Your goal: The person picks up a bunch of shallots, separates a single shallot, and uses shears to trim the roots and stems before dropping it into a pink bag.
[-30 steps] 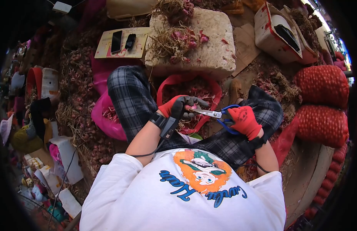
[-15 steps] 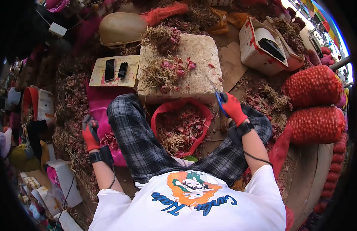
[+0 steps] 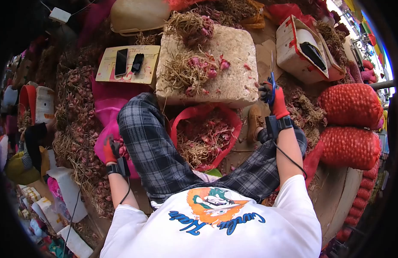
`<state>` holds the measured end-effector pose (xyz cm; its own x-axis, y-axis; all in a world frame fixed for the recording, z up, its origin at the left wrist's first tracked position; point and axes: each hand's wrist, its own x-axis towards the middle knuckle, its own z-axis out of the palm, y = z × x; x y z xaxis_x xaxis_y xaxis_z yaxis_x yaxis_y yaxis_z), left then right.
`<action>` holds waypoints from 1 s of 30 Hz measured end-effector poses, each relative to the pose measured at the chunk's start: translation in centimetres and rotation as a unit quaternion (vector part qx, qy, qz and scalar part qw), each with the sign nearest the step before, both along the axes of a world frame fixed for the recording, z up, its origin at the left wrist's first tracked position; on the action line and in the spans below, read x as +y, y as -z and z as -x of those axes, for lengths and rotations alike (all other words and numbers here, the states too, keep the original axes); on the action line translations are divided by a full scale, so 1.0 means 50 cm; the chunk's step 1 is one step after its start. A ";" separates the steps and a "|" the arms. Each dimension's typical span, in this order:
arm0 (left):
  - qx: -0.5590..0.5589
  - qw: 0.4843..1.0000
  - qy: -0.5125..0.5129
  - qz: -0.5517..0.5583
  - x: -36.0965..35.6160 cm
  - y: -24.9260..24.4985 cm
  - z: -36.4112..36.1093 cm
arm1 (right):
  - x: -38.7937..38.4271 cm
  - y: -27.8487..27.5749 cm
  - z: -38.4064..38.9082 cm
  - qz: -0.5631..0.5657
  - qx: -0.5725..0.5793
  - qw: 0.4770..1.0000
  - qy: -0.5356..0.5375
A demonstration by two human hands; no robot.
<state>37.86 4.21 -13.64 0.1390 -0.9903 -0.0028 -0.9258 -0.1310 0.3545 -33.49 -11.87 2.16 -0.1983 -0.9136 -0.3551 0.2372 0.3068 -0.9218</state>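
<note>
Scissors with blue handles [image 3: 272, 81] point away from me, gripped in my right hand [image 3: 277, 101], which wears a red and dark glove. That hand is just off the right edge of a pale foam block [image 3: 233, 51]. Dried shallot bunches [image 3: 186, 71] with straw-like stems lie on the block. My left hand [image 3: 111, 150], also gloved, is low over a bright pink bag [image 3: 103, 129] beside my knee, fingers apart, right at the loose shallots [image 3: 123, 148] in it. Between my legs sits a red-rimmed container [image 3: 175, 124] of skins and stem trimmings.
A phone [image 3: 121, 62] and a small black device [image 3: 138, 63] rest on a yellowish box [image 3: 105, 71]. Full red mesh sacks [image 3: 351, 105] are stacked at right, below a foam box [image 3: 289, 47]. Heaped shallots [image 3: 74, 124] cover the left side.
My left hand has moved down and slightly right, onto the pink bag's shallots. My right hand has swung right and up with the scissors, now pointing straight away. The view has shifted slightly.
</note>
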 end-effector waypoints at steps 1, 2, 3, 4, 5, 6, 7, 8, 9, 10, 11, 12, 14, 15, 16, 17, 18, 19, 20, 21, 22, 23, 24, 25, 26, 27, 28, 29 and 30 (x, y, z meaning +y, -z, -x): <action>0.290 0.949 -0.116 0.047 -0.036 -0.025 -0.008 | 0.002 -0.018 -0.015 -0.001 0.001 1.000 -0.007; 0.549 0.800 -0.224 0.092 -0.076 -0.051 -0.013 | -0.005 -0.027 -0.020 -0.001 0.003 1.000 -0.013; 0.556 0.796 -0.212 0.116 -0.116 -0.130 0.018 | -0.008 -0.026 -0.019 0.004 0.006 1.000 -0.021; 0.563 0.789 -0.197 0.146 -0.160 -0.238 0.076 | -0.011 -0.012 -0.017 0.011 0.012 1.000 -0.022; 0.558 0.790 -0.179 0.179 -0.196 -0.325 0.132 | -0.015 0.000 -0.022 0.016 0.023 0.999 -0.042; 0.553 0.789 -0.161 0.215 -0.225 -0.402 0.192 | -0.023 0.009 -0.031 0.025 0.037 0.997 -0.062; 0.615 0.749 -0.103 0.225 -0.241 -0.472 0.250 | -0.039 0.015 -0.043 0.035 0.052 0.994 -0.084; 0.670 0.703 -0.047 0.233 -0.246 -0.523 0.308 | -0.056 0.024 -0.065 0.035 0.073 0.994 -0.076; 0.708 0.678 -0.008 0.199 -0.247 -0.554 0.372 | -0.077 0.027 -0.084 0.028 0.146 0.983 -0.104; 0.740 0.651 0.028 0.168 -0.250 -0.571 0.430 | -0.118 0.069 -0.096 0.038 0.288 0.953 -0.089; 0.747 0.653 0.064 0.104 -0.257 -0.552 0.475 | -0.158 0.099 -0.109 0.036 0.380 0.921 -0.082; 0.751 0.656 0.079 0.009 -0.244 -0.523 0.532 | -0.197 0.129 -0.123 0.027 0.469 0.880 -0.071; 0.780 0.599 0.131 -0.124 -0.209 -0.490 0.664 | -0.232 0.084 -0.198 0.056 0.497 0.864 -0.051; 0.768 0.585 0.142 -0.217 -0.195 -0.440 0.701 | -0.256 0.074 -0.217 0.059 0.446 0.887 -0.106; 0.782 0.550 0.138 -0.260 -0.173 -0.370 0.737 | -0.346 0.232 -0.161 0.086 0.512 0.850 -0.088; 0.786 0.543 0.123 -0.269 -0.146 -0.318 0.764 | -0.318 0.177 -0.202 0.111 0.553 0.821 -0.090; 0.768 0.562 0.082 -0.295 -0.126 -0.289 0.770 | -0.334 0.200 -0.197 0.141 0.577 0.798 -0.103; 0.748 0.576 0.044 -0.326 -0.118 -0.271 0.771 | -0.335 0.200 -0.197 0.154 0.546 0.815 -0.120; 0.748 0.595 0.035 -0.292 -0.119 -0.257 0.774 | -0.318 0.172 -0.204 0.147 0.587 0.784 -0.141; 0.745 0.614 0.030 -0.258 -0.123 -0.246 0.777 | -0.304 0.173 -0.197 0.134 0.607 0.769 -0.150; 0.742 0.630 0.027 -0.227 -0.125 -0.239 0.782 | -0.277 0.162 -0.192 0.100 0.644 0.742 -0.157; 0.765 0.605 0.023 -0.219 -0.128 -0.235 0.784 | -0.262 0.190 -0.161 0.089 0.457 0.864 -0.192; 0.787 0.578 0.021 -0.212 -0.137 -0.234 0.783 | -0.267 0.252 -0.103 0.072 0.248 0.942 -0.215; 0.809 0.550 0.021 -0.206 -0.146 -0.230 0.787 | -0.243 0.259 -0.076 0.058 0.176 0.958 -0.217; 0.828 0.515 0.032 -0.219 -0.150 -0.185 0.796 | -0.219 0.266 -0.049 0.040 0.104 0.970 -0.216; 0.816 0.535 0.028 -0.217 -0.153 -0.169 0.802 | -0.179 0.247 -0.048 0.029 0.179 0.962 -0.203; 0.804 0.554 0.024 -0.214 -0.156 -0.163 0.807 | -0.155 0.238 -0.034 0.019 0.253 0.949 -0.189; 0.792 0.572 0.019 -0.212 -0.156 -0.156 0.813 | -0.133 0.228 -0.021 -0.004 0.286 0.939 -0.192; 0.792 0.566 0.000 -0.227 -0.157 -0.145 0.819 | -0.115 0.245 0.002 -0.028 0.317 0.928 -0.192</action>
<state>-3.08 -3.67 -6.37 -0.3942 -0.8374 -0.3787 0.5079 -0.5419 0.6696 -33.58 -17.64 -10.08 -0.0466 -0.9435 -0.3282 -0.4843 0.3087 -0.8186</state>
